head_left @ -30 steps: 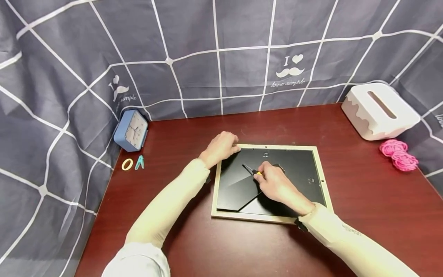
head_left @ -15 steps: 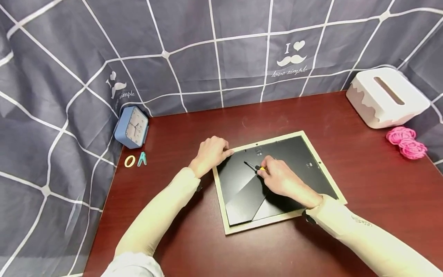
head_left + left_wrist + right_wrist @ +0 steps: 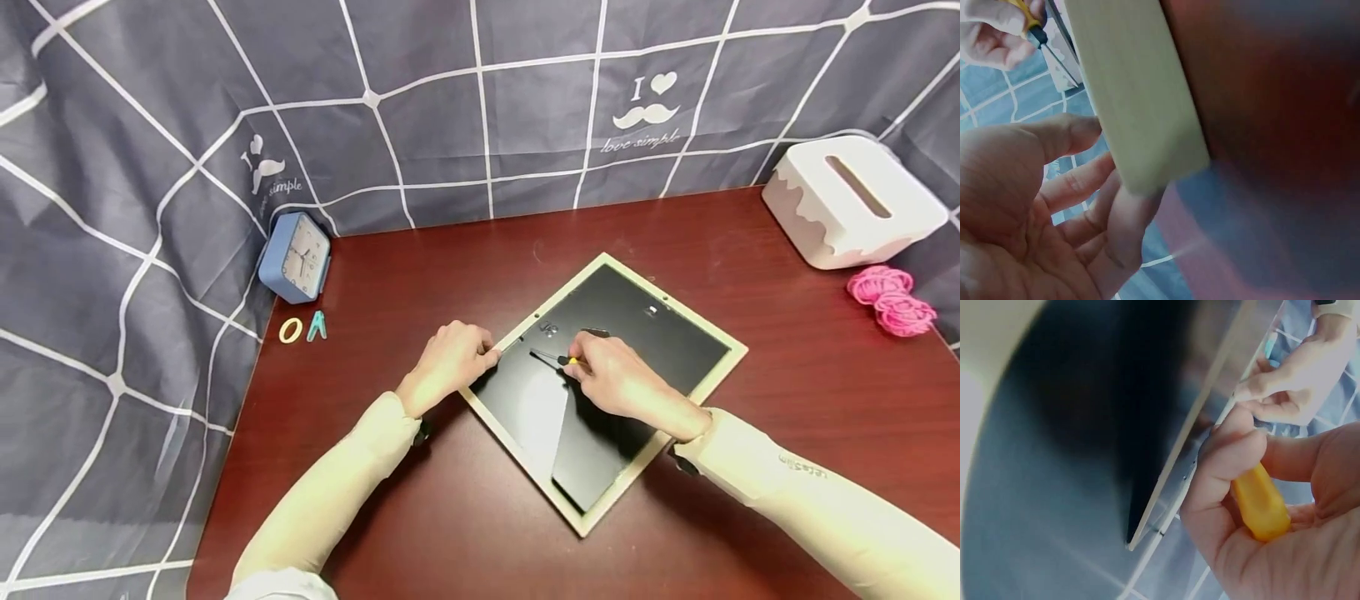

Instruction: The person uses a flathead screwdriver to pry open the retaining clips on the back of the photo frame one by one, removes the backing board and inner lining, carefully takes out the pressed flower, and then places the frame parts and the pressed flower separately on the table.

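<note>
A picture frame (image 3: 517, 454) with a pale wooden border lies back up on the table, set diagonally in the head view. Its black backing board (image 3: 622, 308) carries a stand leg (image 3: 596, 467) and small metal hangers. My left hand (image 3: 450, 358) grips the frame's left corner; in the left wrist view the thumb lies against one side of the wood and the fingers curl under the corner. My right hand (image 3: 618, 375) holds a screwdriver (image 3: 1260, 503) by its yellow handle over the board, the thin metal shaft (image 3: 543, 354) pointing left. The palm hides part of the board.
Back left stands a blue alarm clock (image 3: 296, 258), with a yellow letter O (image 3: 290, 331) and a teal letter A (image 3: 317, 326) in front. A white tissue box (image 3: 855, 200) and pink yarn (image 3: 892, 302) are at the right. A grey checked curtain (image 3: 420, 100) borders the table.
The frame has turned counter-clockwise on the table, its far right corner swinging toward the back. My left hand has moved left and nearer with its corner; the right still holds the screwdriver over the board.
</note>
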The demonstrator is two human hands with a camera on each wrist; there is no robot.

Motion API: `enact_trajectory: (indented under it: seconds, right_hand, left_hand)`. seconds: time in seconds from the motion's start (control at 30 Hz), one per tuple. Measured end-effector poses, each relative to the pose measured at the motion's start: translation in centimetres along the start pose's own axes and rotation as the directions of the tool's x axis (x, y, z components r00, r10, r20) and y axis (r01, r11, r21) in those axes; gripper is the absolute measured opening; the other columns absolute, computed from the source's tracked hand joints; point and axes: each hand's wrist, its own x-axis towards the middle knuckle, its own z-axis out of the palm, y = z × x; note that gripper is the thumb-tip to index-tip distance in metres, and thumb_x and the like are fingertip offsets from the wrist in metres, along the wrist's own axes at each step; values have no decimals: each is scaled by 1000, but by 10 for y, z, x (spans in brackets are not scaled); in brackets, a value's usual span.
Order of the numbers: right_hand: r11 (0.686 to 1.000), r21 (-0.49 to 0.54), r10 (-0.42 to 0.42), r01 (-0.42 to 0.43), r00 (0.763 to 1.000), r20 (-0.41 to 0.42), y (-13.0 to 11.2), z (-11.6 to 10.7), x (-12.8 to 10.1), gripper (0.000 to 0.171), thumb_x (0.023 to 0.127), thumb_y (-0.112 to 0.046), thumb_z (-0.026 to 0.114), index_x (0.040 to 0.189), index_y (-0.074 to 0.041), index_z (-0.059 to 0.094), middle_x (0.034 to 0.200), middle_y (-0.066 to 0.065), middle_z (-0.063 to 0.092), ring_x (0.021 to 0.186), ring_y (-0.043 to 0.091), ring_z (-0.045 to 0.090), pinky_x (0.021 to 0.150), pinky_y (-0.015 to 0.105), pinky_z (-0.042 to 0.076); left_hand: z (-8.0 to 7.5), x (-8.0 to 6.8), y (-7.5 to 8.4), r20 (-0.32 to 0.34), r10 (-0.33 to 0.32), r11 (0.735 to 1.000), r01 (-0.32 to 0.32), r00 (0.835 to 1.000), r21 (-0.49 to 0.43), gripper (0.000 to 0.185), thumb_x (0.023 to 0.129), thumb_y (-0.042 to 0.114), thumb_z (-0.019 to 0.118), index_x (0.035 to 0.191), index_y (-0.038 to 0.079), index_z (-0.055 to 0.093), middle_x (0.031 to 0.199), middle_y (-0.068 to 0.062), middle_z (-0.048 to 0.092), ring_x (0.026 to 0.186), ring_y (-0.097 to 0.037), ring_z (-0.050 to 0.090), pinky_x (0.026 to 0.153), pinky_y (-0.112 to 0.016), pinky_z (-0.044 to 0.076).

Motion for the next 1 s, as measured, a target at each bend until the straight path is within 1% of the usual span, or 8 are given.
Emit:
enact_trajectory:
  seconds: [0.13, 0.23, 0.3, 0.47, 0.53, 0.77, 0.93, 1.0]
  right_hand:
    - [1000, -17, -1, 1, 1000, 14, 25, 14, 5, 10, 102, -19, 75, 103, -14, 66, 80, -4, 63, 74, 13, 57, 65, 28, 46]
    - [1000, -8, -23, 23, 999, 31, 32, 18, 6, 9, 103, -19, 73, 104, -14, 66, 80, -2, 64, 73, 15, 57, 64, 28, 46]
    - [999, -11, -43, 43, 999, 25, 36, 22, 7, 8, 102, -18, 73, 103, -14, 65, 81, -3, 65, 73, 14, 57, 63, 26, 45]
    - [999, -16, -47, 48, 996, 75, 34, 25, 5, 10, 105, -16, 69, 109, -12, 61, 89, -1, 68, 76, 14, 61, 65, 28, 49]
    - [999, -7, -44, 45, 994, 98, 28, 20, 3, 9, 105, -15, 67, 110, -12, 60, 91, 0, 69, 77, 14, 61, 66, 29, 50]
    - [998, 54, -42, 32, 980, 193, -7, -14, -6, 3, 104, -5, 65, 107, -6, 64, 85, 2, 68, 76, 14, 58, 69, 29, 49]
    - [996, 80, -64, 49, 979, 193, 0, -9, -1, 5, 103, -7, 69, 105, -9, 65, 84, 1, 67, 76, 14, 59, 71, 29, 50]
    - [991, 101, -108, 93, 981, 162, 14, -1, 3, 8, 102, -7, 70, 104, -12, 64, 81, -2, 64, 73, 13, 57, 67, 27, 46]
  left_hand:
    - [7, -10, 3, 58, -11, 998, 15, 998, -68, 10, 95, 25, 73, 98, 25, 82, 71, 7, 69, 71, -19, 61, 58, -34, 51]
    - [-9, -24, 22, 110, -43, 991, 57, 993, -120, 13, 95, 24, 73, 103, 20, 82, 80, 3, 73, 73, -17, 61, 61, -32, 52]
    - [-11, -32, 30, 130, -65, 982, 86, 989, -169, 16, 95, 21, 72, 107, 15, 81, 82, 0, 75, 70, -14, 63, 59, -28, 53]
    - [-19, -46, 52, 243, -151, 913, 230, 958, -338, 27, 99, 14, 71, 125, 6, 73, 86, -7, 78, 54, -10, 72, 58, -25, 65]
    - [-17, -47, 56, 269, -173, 892, 266, 948, -365, 31, 100, 14, 71, 130, 7, 70, 86, -8, 79, 51, -12, 73, 62, -27, 68]
    - [-15, -48, 61, 303, -193, 870, 306, 933, -388, 36, 99, 15, 72, 134, 10, 66, 92, -9, 81, 50, -11, 74, 77, -31, 71]
    - [-13, -47, 60, 313, -197, 860, 317, 929, -400, 37, 98, 15, 73, 134, 9, 65, 96, -12, 81, 50, -12, 74, 73, -30, 70]
    - [-13, -47, 59, 320, -193, 852, 320, 928, -415, 38, 98, 15, 73, 134, 9, 65, 96, -13, 81, 50, -13, 74, 68, -29, 70]
